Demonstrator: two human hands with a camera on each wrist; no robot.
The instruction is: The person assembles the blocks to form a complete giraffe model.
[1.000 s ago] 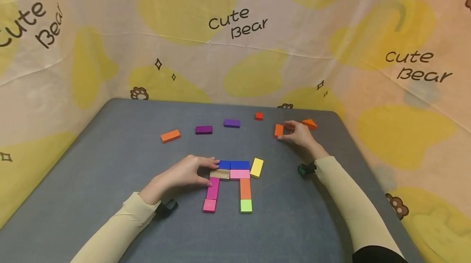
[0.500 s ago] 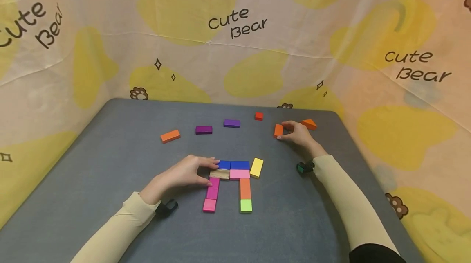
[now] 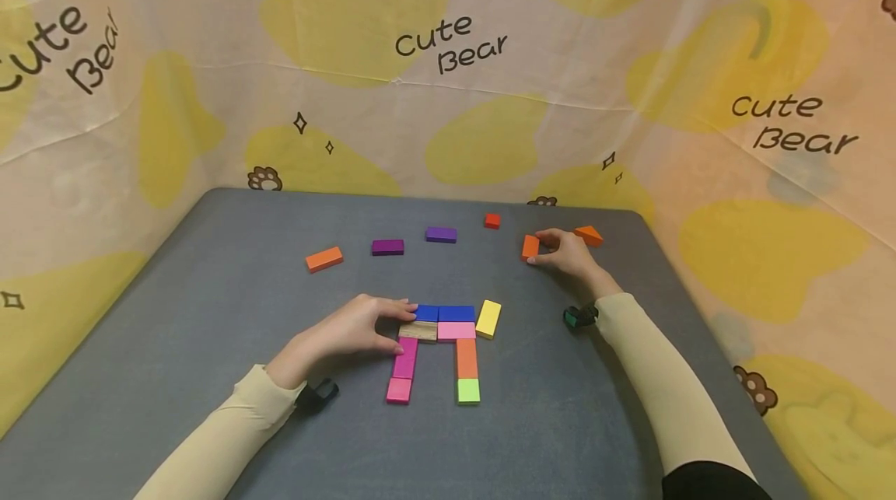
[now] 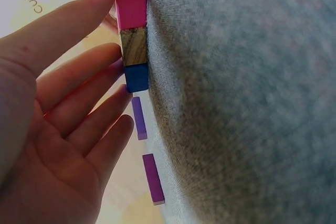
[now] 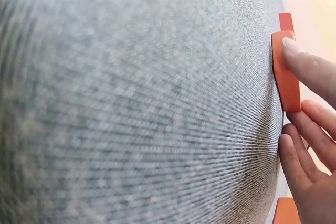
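In the head view my left hand (image 3: 355, 326) rests at the left side of a flat block figure, fingers fairly straight. Its thumb touches the magenta block (image 4: 131, 1), and its fingertips reach the bare-wood block (image 4: 134, 46) and the blue block (image 4: 137, 77). The figure also has a second blue block (image 3: 456, 314), a pink block (image 3: 456, 331), an orange leg block (image 3: 466, 358), a lime block (image 3: 468, 391) and a hot-pink end block (image 3: 399, 390). My right hand (image 3: 570, 255) pinches an orange block (image 5: 286, 74) between thumb and fingers at the back right, low at the table.
A yellow block (image 3: 488, 319) leans beside the figure's right end. Along the back lie another orange block (image 3: 324, 259), a dark purple block (image 3: 388, 247), a violet block (image 3: 441, 235), a small red block (image 3: 493, 221) and an orange triangle (image 3: 589, 236). Patterned cloth (image 3: 336, 33) surrounds the table.
My right wrist and forearm have shifted very slightly left, with the fingers still at the orange block. The left hand and the figure stay in place.
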